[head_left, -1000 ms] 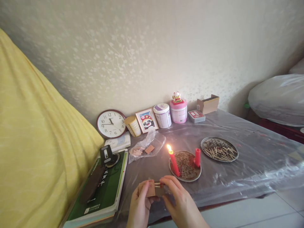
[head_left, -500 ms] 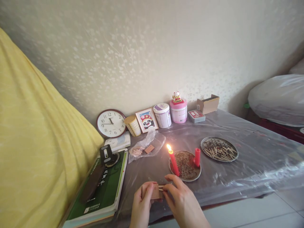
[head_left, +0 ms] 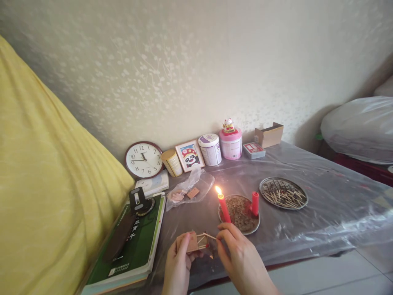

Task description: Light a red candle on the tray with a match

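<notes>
My left hand (head_left: 179,264) is closed around a small matchbox (head_left: 190,241), thumb on top. The box's inner tray sticks out to the right, and several matches (head_left: 201,240) show in it. Between the pinched fingers of my right hand (head_left: 241,256) is a single match (head_left: 210,236), its far end over the tray's edge. Just beyond my right hand stands a lit red candle (head_left: 224,209) on a round, stained metal plate (head_left: 238,233). A shorter, unlit red candle (head_left: 254,203) is on the plate's right side.
Loose matchsticks fill a second round plate (head_left: 305,200) to the right. A clear plastic bag (head_left: 196,178) with small boxes lies behind my left hand. A green book (head_left: 132,241) with dark objects on it sits left. Along the wall are a clock (head_left: 144,159), tins and a framed picture (head_left: 189,156).
My left hand has shifted a little left with the matchbox. The matches in the slid-out tray now show clearly, and one match is apart from them in my right fingers.
</notes>
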Action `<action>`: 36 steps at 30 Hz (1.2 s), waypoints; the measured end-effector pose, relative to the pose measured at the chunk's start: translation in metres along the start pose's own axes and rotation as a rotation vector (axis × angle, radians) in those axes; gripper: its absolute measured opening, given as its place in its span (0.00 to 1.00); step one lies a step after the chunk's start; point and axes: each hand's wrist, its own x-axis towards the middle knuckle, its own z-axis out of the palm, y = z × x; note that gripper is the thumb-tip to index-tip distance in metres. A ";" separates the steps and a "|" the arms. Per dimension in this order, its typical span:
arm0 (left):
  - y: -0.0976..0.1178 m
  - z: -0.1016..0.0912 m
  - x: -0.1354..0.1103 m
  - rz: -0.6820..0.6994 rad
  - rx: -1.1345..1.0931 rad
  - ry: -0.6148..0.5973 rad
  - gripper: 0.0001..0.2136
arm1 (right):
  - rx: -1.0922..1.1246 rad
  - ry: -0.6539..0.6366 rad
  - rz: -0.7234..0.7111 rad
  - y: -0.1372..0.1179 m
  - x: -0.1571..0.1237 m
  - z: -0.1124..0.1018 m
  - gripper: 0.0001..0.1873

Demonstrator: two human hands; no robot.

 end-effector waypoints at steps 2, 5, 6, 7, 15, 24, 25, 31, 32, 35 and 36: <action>0.002 0.001 0.000 -0.018 -0.033 0.008 0.12 | 0.121 0.001 0.111 -0.001 0.001 0.000 0.07; 0.003 0.005 -0.003 -0.044 -0.050 -0.035 0.12 | 0.338 -0.023 0.249 -0.005 0.002 0.001 0.09; 0.003 0.007 -0.005 -0.053 -0.051 -0.059 0.12 | 0.404 -0.032 0.271 -0.006 0.002 0.002 0.10; 0.002 0.009 -0.006 -0.060 -0.050 -0.085 0.12 | 0.460 -0.043 0.281 -0.008 0.002 0.003 0.10; -0.011 0.004 -0.007 0.082 0.137 -0.270 0.09 | 0.561 -0.134 0.250 -0.016 -0.001 0.005 0.10; -0.005 -0.001 -0.005 0.228 0.318 -0.273 0.08 | 0.587 -0.119 0.233 -0.012 0.000 0.006 0.10; -0.005 -0.001 -0.004 0.227 0.284 -0.253 0.07 | 0.583 -0.109 0.238 -0.012 -0.001 0.007 0.09; -0.002 -0.003 0.001 0.045 -0.023 -0.093 0.06 | 0.483 -0.070 0.264 -0.007 -0.001 0.010 0.10; 0.000 -0.004 0.002 -0.013 -0.073 -0.070 0.06 | 0.456 -0.068 0.263 -0.005 -0.001 0.011 0.11; 0.006 -0.007 0.003 -0.172 -0.192 -0.069 0.06 | 0.373 -0.062 0.261 0.003 -0.002 0.019 0.10; 0.008 -0.008 0.002 -0.212 -0.224 -0.090 0.06 | 0.352 -0.072 0.259 0.006 -0.002 0.024 0.10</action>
